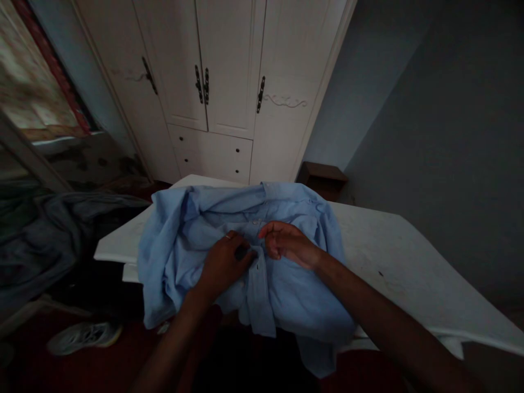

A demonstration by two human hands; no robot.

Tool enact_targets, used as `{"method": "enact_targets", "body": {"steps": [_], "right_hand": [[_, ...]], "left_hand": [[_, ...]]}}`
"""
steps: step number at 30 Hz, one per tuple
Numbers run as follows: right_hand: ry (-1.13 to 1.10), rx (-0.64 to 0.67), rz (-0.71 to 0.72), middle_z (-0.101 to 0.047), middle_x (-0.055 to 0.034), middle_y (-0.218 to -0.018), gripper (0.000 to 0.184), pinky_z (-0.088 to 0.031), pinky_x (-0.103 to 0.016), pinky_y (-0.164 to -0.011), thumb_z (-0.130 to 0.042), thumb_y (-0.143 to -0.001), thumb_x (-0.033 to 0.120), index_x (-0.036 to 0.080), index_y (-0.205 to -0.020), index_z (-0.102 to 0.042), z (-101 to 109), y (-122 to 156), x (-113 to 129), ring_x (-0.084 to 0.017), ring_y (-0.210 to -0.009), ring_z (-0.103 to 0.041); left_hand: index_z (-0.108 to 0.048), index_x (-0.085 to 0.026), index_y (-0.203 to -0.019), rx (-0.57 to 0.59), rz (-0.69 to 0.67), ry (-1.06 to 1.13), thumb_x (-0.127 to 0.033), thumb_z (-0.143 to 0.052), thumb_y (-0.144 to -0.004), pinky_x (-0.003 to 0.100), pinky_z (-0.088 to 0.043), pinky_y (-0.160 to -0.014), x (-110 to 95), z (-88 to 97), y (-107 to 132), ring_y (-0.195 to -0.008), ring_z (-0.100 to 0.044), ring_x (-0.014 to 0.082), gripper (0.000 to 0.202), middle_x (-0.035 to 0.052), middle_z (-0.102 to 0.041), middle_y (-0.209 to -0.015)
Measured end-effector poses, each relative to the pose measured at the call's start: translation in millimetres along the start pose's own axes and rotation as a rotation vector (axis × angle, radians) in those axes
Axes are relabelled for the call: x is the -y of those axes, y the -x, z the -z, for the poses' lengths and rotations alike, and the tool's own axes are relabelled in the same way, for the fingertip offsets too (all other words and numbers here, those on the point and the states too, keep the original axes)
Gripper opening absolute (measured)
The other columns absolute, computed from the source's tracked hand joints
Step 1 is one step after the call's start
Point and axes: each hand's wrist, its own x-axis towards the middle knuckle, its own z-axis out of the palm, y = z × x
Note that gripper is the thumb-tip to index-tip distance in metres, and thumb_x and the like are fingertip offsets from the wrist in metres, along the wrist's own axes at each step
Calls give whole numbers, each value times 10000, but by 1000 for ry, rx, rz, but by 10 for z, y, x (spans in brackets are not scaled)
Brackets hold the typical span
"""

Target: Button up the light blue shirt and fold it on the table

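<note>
A light blue shirt (204, 240) lies rumpled across the near edge of a white table (409, 262), its hem hanging over toward the person. Both hands rest on its middle, at the button placket. The left hand (223, 265) pinches the placket edge between closed fingers; the right hand (286, 243) curls, fingers bent, gripping cloth just beside it.
</note>
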Motion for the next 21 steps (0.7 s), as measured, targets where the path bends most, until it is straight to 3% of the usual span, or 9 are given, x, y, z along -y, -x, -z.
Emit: {"method": "enact_targets", "body": {"steps": [10,15,21], "right_hand": [[-47,96,-21,-574,49,-571,286,-351,-216,-495,-692,-691,286,152,-933,-619,-20,-238,-133,-82,-481,-481],[-69,54,30,-600,51,-591,285,-359,-209,-501,-705,-656,241,164,-916,-619,-20,-287,-170,-73,-482,-489],[-47,18,7,-644,34,-658,282,-443,-223,-571,-738,-659,254,174,-902,-618,-33,-289,-228,-84,-561,-560]], "left_hand": [[-663,-220,-897,-2,46,115,-246,-536,-810,318,-474,-775,53,-9,12,-841,-647,200,156,33,-707,-890],[-667,-207,-860,2,27,300,-223,-514,-815,291,-475,-784,13,53,12,-830,-643,173,160,21,-707,-870],[-668,-181,-777,-45,66,496,-281,-519,-845,248,-477,-681,-19,112,38,-704,-624,143,192,18,-691,-753]]}}
